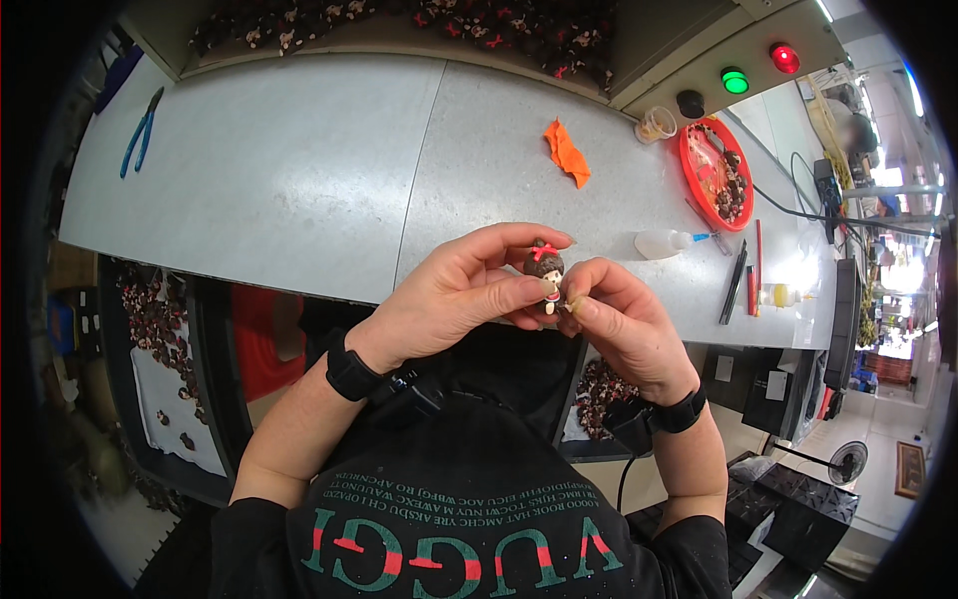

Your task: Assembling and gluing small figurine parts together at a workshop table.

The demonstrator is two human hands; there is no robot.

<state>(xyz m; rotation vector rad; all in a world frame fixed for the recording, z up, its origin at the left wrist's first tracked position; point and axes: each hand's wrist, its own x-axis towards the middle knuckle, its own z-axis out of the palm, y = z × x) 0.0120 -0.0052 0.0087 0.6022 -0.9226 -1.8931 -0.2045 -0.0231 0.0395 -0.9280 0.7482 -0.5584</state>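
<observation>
A small doll figurine (544, 264) with dark brown hair, a red bow and a pale face is held upright above the table's front edge. My left hand (454, 290) grips it, with the thumb across its body and the fingers behind. Close against the figurine's right side is my right hand (627, 324), its thumb and forefinger pinched together. Whatever lies between those fingertips is too small to make out. The lower part of the figurine is partly covered by my fingers.
On the grey table (299, 170) lie blue-handled pliers (140, 138), an orange scrap (567, 155), a squeeze bottle (661, 243) and dark sticks (733, 285). A red tray (689, 165) of small parts stands right, beside a plastic cup (656, 125). Below left is a bin (185, 384) of figurines.
</observation>
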